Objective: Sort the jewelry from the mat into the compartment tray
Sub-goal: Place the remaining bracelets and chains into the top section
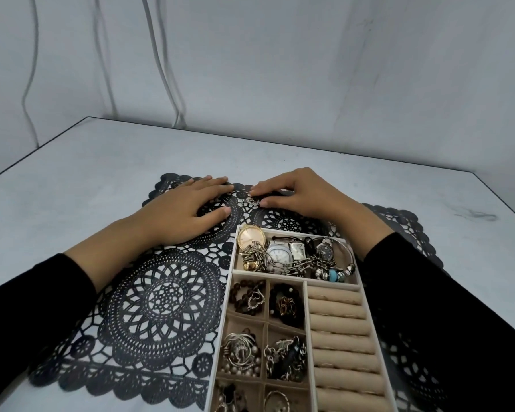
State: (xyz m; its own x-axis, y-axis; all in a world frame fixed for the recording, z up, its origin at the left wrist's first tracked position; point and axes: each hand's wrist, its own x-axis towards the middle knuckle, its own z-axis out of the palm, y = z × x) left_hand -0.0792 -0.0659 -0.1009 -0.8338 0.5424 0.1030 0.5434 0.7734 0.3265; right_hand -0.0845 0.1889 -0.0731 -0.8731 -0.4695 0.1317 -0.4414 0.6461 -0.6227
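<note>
**Fingers close on a small piece beyond the tray**

At the compartment tray's [229, 295] 12 o'clock, the right hand [298, 197] narrows its fingers [257, 192] to a pinch on a small silvery piece [252, 201] lying on the black lace mat [167, 295]. The left hand [188, 208], at 11 o'clock, presses flat with fingers straight, likely to keep the mat from lifting. The piece is too small to identify. The tray's near end is cut off, and black sleeves [428, 292] hide part of the mat.
</note>
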